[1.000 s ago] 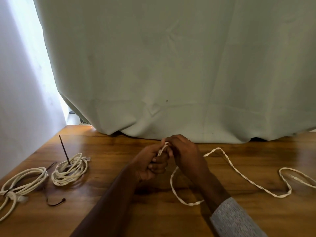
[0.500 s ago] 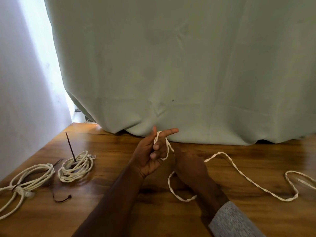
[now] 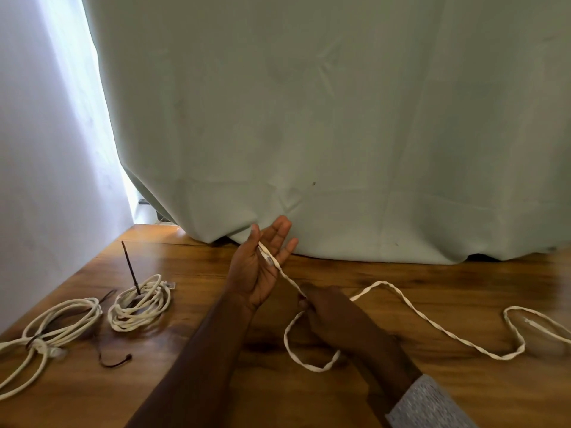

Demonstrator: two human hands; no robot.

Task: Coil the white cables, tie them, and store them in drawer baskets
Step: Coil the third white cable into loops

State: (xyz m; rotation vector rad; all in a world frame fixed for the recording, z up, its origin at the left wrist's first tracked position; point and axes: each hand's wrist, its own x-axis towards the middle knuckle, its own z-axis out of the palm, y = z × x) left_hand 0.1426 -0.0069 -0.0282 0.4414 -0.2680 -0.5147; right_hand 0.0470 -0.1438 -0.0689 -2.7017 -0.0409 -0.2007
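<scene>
Cable (image 3: 426,322) in work is white, twisted along its length like a two-strand cord, and lies uncoiled on the wooden table (image 3: 432,396). From the left hand it runs down to the right hand, drops into one loose loop in front of the right wrist, then snakes across the tabletop to the right, where it bends back on itself near the frame edge.

We see the left hand (image 3: 259,270) raised above the table, palm up, fingers extended and spread; the thumb presses the cable end against the palm side of the fingers, and a small clear plug shows there. The right hand (image 3: 327,307) sits lower, just above the table, back of hand toward the camera; its fingers are curled and pinch the cable a little below the left hand. The stretch between the two hands is taut and straight.

Count of white cables in view: three – the one in work, plus two already wound. The tight coil (image 3: 140,304) lies to the left of the left forearm, with a dark tie (image 3: 131,267) standing up from its centre. The looser bundle (image 3: 58,329) lies further left, knotted on itself, part of it running off the frame. A second dark tie (image 3: 116,361) lies flat on the table in front of the two coils, touching neither.

No brand, label or legible writing is visible on any item
</scene>
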